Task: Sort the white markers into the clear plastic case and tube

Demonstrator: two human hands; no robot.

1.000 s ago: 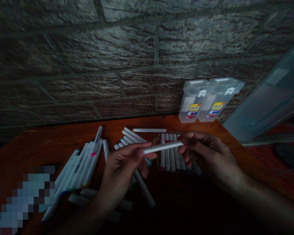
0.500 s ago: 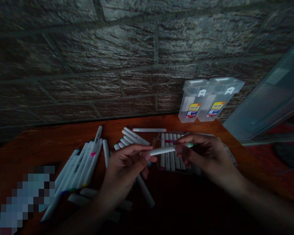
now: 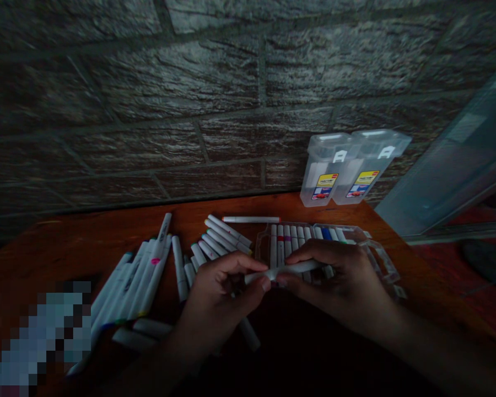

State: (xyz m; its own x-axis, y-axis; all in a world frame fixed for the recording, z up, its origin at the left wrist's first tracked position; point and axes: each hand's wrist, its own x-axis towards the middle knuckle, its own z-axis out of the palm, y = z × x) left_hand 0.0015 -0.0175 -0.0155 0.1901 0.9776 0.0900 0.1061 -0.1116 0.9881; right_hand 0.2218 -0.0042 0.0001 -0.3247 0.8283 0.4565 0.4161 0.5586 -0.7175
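Observation:
Between my two hands a white marker [image 3: 301, 267] lies nearly level above the table. My left hand [image 3: 227, 286] pinches its left end between thumb and fingers. Near its middle, my right hand [image 3: 342, 278] grips the same marker from the right. Just behind my right hand, an open clear plastic case [image 3: 264, 238] holds a row of white markers, partly covered by my fingers. A loose group of markers [image 3: 215, 242] lies beyond my left hand. Further left, a larger bunch of markers [image 3: 136, 281] rests side by side, one lying across the top.
Two clear lidded containers [image 3: 353, 171] with yellow labels stand against the stone-block wall [image 3: 231, 71]. One marker with orange ends [image 3: 251, 219] lies by the wall. A pixelated patch hides the lower left. The wooden table [image 3: 91, 220] ends at the right, above a red floor [image 3: 446, 264].
Both hands have come closer together and slightly lower with the marker. My right hand's hold has shifted toward the marker's middle, and its green end no longer shows. More of the case is visible.

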